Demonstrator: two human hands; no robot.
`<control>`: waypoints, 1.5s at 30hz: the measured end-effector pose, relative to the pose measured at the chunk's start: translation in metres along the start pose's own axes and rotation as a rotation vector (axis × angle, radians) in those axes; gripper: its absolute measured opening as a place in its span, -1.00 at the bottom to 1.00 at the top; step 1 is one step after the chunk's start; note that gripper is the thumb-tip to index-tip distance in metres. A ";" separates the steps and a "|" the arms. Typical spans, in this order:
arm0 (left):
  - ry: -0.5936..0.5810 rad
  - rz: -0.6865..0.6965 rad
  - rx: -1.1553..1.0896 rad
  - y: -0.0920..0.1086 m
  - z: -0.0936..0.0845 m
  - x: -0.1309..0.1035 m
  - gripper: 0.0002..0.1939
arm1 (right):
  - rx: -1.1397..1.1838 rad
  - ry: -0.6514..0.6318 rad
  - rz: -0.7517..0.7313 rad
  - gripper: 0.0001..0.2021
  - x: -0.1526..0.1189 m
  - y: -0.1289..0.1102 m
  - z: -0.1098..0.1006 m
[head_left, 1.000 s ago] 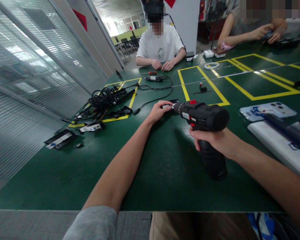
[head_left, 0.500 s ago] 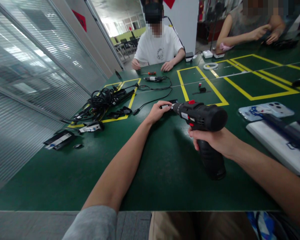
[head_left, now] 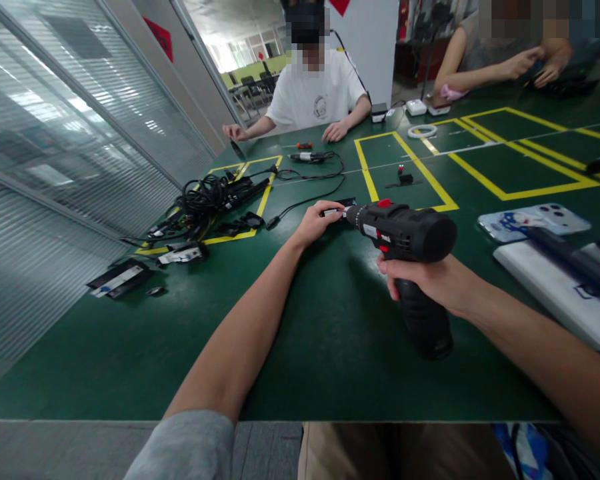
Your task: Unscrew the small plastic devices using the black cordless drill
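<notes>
My right hand [head_left: 433, 280] is wrapped round the grip of a black cordless drill [head_left: 405, 230] with red switches. The drill lies level in the air, its chuck pointing left and away from me. Its tip meets a small black part [head_left: 349, 202] on the table, though the exact contact point is hidden. My left hand [head_left: 315, 225] is closed on that part, fingers pressing it from the left. Most of the part is covered by my fingers and the chuck, so its kind does not show.
Tangled black cables [head_left: 215, 197] lie to the left, with two black-and-white pieces [head_left: 120, 279] nearer me. Beyond my hands are a corded tool [head_left: 307, 158] and an orange-handled screwdriver [head_left: 304, 145]. A phone [head_left: 535, 220] and a white case [head_left: 555, 287] lie right. Two people sit opposite.
The person opposite in the white shirt has reached a hand out to the left, to a dark thin object at the table edge. My hands and the drill have hardly moved.
</notes>
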State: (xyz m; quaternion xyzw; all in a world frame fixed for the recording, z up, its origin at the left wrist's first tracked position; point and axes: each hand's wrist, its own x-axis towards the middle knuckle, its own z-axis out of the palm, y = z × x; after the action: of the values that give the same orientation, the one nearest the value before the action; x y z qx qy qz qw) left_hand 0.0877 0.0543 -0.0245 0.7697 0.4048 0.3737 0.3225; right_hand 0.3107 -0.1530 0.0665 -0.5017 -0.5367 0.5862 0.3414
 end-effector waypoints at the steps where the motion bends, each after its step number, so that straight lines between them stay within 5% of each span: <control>1: -0.001 0.002 -0.002 0.000 0.000 0.000 -0.69 | 0.001 0.000 0.001 -0.96 0.000 0.000 0.000; 45: -0.016 -0.038 0.031 0.003 0.000 -0.001 -0.61 | -0.005 0.007 0.021 -0.95 0.001 0.001 0.001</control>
State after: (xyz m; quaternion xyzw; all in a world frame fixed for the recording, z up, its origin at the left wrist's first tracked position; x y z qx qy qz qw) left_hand 0.0882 0.0520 -0.0221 0.7697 0.4227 0.3550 0.3208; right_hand 0.3099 -0.1521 0.0653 -0.5101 -0.5317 0.5867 0.3360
